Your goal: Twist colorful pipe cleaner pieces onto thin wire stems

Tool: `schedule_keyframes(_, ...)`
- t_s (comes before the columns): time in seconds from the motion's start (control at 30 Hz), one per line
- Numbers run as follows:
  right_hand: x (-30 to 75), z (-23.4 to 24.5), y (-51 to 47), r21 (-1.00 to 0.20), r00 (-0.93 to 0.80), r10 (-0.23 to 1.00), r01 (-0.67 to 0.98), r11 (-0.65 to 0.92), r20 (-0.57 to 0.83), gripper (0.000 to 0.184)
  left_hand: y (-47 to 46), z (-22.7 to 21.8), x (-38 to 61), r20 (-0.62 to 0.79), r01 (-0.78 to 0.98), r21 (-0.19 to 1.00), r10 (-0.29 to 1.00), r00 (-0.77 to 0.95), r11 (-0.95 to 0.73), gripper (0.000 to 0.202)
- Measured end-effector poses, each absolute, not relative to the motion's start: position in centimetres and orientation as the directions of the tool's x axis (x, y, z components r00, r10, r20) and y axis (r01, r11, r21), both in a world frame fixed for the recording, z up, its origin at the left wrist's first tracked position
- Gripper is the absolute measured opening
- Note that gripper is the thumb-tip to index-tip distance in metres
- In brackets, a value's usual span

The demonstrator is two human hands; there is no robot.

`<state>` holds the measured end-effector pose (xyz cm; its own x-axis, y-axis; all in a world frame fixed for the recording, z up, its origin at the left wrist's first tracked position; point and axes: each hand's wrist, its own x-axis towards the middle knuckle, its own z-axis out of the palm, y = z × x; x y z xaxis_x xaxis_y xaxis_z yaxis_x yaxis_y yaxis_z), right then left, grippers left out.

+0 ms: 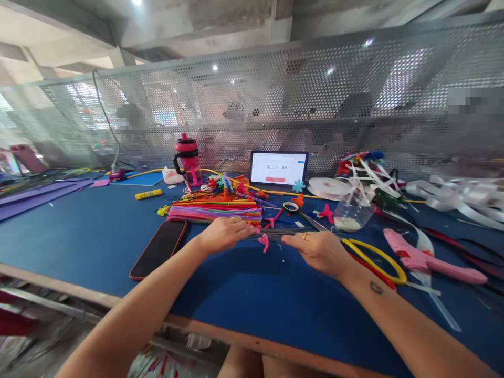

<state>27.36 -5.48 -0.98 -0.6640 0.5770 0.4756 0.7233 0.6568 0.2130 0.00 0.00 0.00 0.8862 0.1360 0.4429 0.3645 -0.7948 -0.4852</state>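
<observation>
A thin bundle of dark wire stems (273,235) lies across the blue table mat (94,247), stretched between my two hands. My left hand (224,234) pinches its near end, and my right hand (318,253) has its fingers over the other end. A small pink pipe-cleaner piece (264,242) rests just below the bundle, between my hands. Behind my left hand lies a stack of multicoloured pipe cleaners (214,211). Yellow-handled scissors (374,261) lie to the right of my right hand.
A black phone (158,248) lies left of my hands. Further back stand a pink bottle (189,161), a tablet showing a timer (278,169), a ribbon roll (328,188) and a glass jar (352,214). A pink glue gun (429,257) lies right. A perforated metal screen (252,110) runs behind the table.
</observation>
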Motion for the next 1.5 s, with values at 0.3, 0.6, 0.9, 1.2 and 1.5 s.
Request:
schedule_keyframes(0.3, 27.8, -0.9, -5.4, 0.302, -0.663, 0.587, 0.742, 0.598, 0.465, 0.037, 1.3, 0.3, -2.6, 0.456, 0.424, -0.547, 0.168, 0.874, -0.722, 0.031)
schedule_keyframes(0.6, 29.6, -0.7, -4.6, 0.196, -0.506, 0.683, 0.854, 0.482, 0.526, 0.032, 2.0, 1.0, -5.3, 0.708, 0.729, -0.396, 0.320, 0.629, -0.558, 0.034)
schedule_keyframes(0.9, 26.3, -0.7, -5.7, 0.272, -0.498, 0.684, 0.866, 0.419, 0.533, 0.029, -4.8, 1.1, 5.6, 0.624, 0.551, -0.472, 0.180, 0.760, -0.688, 0.043)
schedule_keyframes(1.2, 26.4, -0.2, -6.0, 0.213, -0.515, 0.697, 0.853, 0.477, 0.499, 0.026, -3.8, 0.1, 7.6, 0.409, 0.494, -0.476, 0.315, 0.857, -0.728, 0.043)
schedule_keyframes(1.5, 26.9, 0.2, -5.8, 0.116, -0.538, 0.728, 0.830, 0.546, 0.424, 0.025, -2.2, -0.8, 5.6, 0.376, 0.510, -0.384, 0.374, 0.847, -0.770, 0.041)
